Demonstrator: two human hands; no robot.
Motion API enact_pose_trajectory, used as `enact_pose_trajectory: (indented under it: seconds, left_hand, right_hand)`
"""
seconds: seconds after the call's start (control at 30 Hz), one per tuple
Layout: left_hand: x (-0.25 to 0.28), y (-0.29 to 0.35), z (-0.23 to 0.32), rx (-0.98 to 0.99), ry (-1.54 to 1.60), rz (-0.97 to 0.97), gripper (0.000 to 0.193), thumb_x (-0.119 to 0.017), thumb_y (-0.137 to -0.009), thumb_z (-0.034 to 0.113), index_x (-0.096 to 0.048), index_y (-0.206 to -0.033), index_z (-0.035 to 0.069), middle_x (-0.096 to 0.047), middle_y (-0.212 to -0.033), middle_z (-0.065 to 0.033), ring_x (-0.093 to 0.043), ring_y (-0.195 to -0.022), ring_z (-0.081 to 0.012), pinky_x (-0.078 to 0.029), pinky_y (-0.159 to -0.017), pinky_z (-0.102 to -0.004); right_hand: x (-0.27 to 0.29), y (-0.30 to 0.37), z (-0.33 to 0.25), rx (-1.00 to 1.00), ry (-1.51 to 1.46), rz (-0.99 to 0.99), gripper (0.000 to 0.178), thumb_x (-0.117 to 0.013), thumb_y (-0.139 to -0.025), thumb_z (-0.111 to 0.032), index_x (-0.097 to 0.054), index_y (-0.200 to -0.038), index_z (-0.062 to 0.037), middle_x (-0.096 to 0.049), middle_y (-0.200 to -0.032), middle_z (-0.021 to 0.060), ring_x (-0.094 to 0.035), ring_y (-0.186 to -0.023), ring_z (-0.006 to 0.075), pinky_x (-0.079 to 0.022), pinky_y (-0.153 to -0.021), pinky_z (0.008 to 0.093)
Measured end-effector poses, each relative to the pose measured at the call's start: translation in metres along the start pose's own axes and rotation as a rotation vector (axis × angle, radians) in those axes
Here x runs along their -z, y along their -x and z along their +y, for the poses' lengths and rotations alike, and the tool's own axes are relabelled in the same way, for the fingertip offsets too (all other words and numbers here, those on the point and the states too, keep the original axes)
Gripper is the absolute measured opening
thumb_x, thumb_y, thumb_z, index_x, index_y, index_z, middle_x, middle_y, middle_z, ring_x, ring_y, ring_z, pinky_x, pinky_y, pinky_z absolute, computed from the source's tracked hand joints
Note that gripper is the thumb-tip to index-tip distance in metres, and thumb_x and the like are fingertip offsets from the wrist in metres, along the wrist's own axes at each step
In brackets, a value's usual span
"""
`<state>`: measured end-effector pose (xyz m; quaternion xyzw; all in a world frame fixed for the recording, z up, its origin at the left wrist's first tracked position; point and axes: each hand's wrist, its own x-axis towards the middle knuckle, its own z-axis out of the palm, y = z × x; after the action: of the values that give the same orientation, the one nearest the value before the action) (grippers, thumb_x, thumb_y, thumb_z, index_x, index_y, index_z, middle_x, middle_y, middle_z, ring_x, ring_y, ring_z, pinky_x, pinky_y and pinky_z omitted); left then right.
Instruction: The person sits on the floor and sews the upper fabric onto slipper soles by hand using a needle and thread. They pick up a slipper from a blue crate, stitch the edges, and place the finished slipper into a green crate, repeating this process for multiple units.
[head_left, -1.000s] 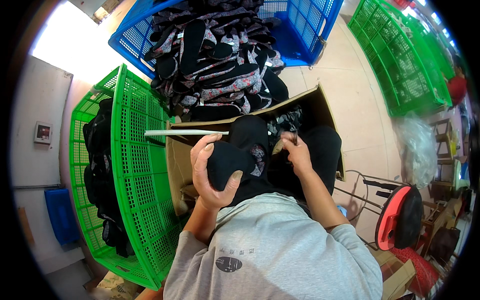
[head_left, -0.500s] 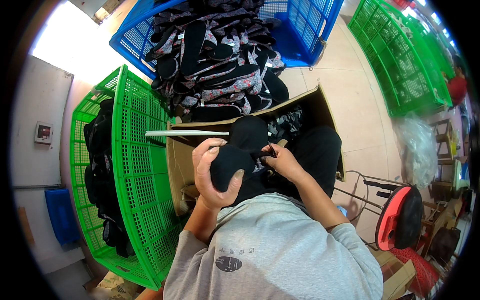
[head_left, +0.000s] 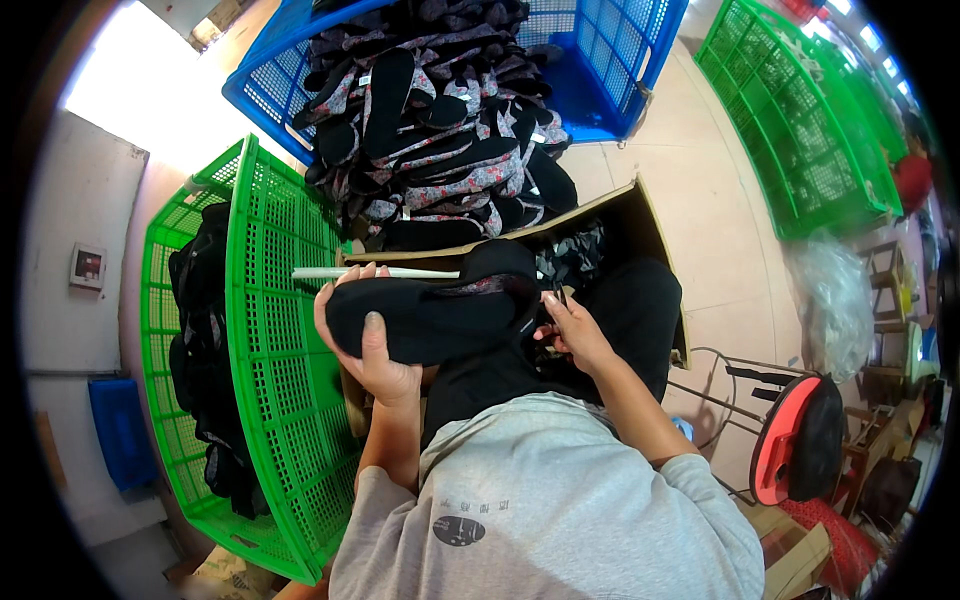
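Observation:
My left hand (head_left: 385, 368) grips a black slipper (head_left: 425, 322) at its left end, thumb on top and fingertips round the far edge. The slipper lies level above my lap, its opening with a patterned lining toward the right. Close to that right end is my right hand (head_left: 580, 335), closed on small dark scissors (head_left: 560, 294) that are mostly hidden by the fingers. Beneath stands a cardboard box (head_left: 650, 225) with dark scraps (head_left: 570, 255) inside. A pale strip (head_left: 375, 272) extends past the box's left side, behind the slipper.
Ahead, a blue crate (head_left: 610, 95) holds a large pile of slippers (head_left: 440, 150) that spills toward the box. A green crate (head_left: 290, 350) with dark items is at my left. Far right are another green crate (head_left: 795, 120), a plastic bag (head_left: 835, 290) and a red-and-black round seat (head_left: 795, 438).
My left hand has moved left and the slipper has turned from upright and folded to stretched out level. The right hand has shifted slightly right, away from the slipper's opening.

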<state>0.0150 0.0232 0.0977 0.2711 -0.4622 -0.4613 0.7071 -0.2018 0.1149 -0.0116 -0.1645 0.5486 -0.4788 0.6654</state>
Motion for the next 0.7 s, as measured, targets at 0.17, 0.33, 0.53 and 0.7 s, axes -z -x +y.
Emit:
enact_pose_trajectory:
  seconds: [0.17, 0.33, 0.53, 0.7]
  left_hand:
    - [0.0, 0.014, -0.013, -0.001, 0.089, -0.004, 0.056, -0.058, -0.094, 0.023, -0.035, -0.142, 0.005, -0.047, -0.136, -0.0226, -0.051, -0.126, -0.0375, -0.041, -0.11, -0.0558]
    - [0.003, 0.019, -0.022, 0.174, 0.133, -0.046, 0.043, -0.05, -0.098, 0.015, -0.038, -0.138, 0.003, -0.05, -0.134, -0.0207, -0.05, -0.129, -0.0332, -0.042, -0.11, -0.0471]
    - [0.043, 0.012, -0.056, 0.762, -0.173, 0.292, 0.017, -0.056, -0.102, 0.02, -0.062, -0.113, 0.008, -0.062, -0.118, -0.0039, -0.058, -0.112, -0.0164, -0.048, -0.1, -0.0347]
    - [0.048, 0.018, -0.059, 0.91, 0.101, 0.278, 0.016, -0.058, -0.101, 0.015, -0.062, -0.116, 0.009, -0.063, -0.116, -0.004, -0.061, -0.104, -0.0169, -0.053, -0.09, -0.0324]
  right_hand:
    - [-0.001, 0.003, 0.0, -0.128, -0.287, -0.187, 0.048, -0.036, -0.106, -0.052, -0.053, -0.116, -0.0086, -0.07, -0.083, 0.0183, -0.04, -0.042, 0.0102, -0.027, -0.039, 0.023]
    - [-0.004, 0.005, -0.003, -0.116, -0.344, -0.056, 0.052, -0.036, -0.104, -0.057, -0.056, -0.102, -0.0085, -0.067, -0.073, 0.0188, -0.035, -0.039, 0.0118, -0.025, -0.038, 0.0258]
    - [0.0, 0.002, -0.003, 0.07, -0.372, 0.257, 0.043, -0.046, -0.104, -0.049, -0.058, -0.113, -0.0088, -0.062, -0.068, 0.0052, -0.052, -0.045, 0.0121, -0.035, -0.039, 0.0222]
    - [0.005, -0.001, 0.003, 0.176, -0.437, 0.248, 0.043, -0.047, -0.104, -0.047, -0.059, -0.119, -0.0084, -0.061, -0.067, 0.0024, -0.053, -0.045, 0.0102, -0.04, -0.041, 0.0209]
